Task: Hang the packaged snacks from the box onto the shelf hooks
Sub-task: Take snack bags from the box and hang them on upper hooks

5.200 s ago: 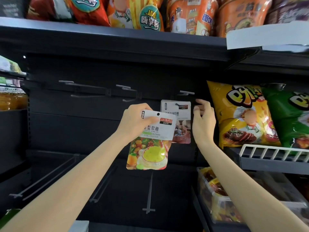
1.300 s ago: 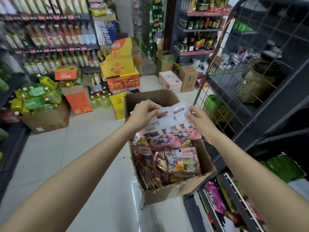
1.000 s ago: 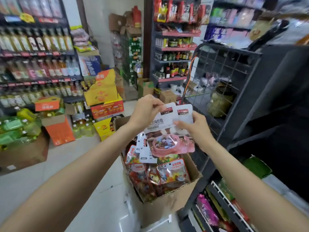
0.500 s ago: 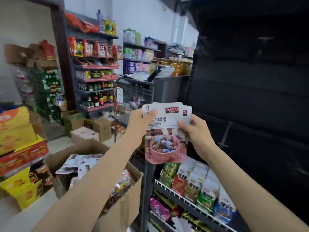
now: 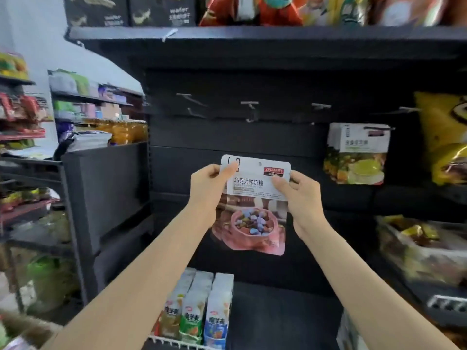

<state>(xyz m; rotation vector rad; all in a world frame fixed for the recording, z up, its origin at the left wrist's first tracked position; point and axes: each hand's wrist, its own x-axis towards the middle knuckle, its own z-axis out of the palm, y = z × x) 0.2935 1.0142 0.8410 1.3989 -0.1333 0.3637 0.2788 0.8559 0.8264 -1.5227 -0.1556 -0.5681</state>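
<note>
I hold a white-topped snack packet (image 5: 255,208) with a pink bowl of candy printed on it, in front of the dark shelf back panel. My left hand (image 5: 209,188) pinches its top left corner and my right hand (image 5: 298,192) grips its top right edge. Its hang hole faces up, below the bare metal hooks (image 5: 250,109) on the panel. Further packets may lie behind the front one; I cannot tell. One fruit-printed packet (image 5: 356,152) hangs on a hook to the right. The box shows only as a cardboard corner (image 5: 22,329) at the bottom left.
Yellow chip bags (image 5: 444,137) hang at the far right. A wire rack holds small upright packets (image 5: 197,311) below my arms. A clear bin of sweets (image 5: 424,248) sits lower right. A dark side panel (image 5: 106,193) stands to the left, with other store shelves beyond.
I turned from the box on the floor to the shelf, lifting the candy packet out with both hands and bringing it up before the hooks.
</note>
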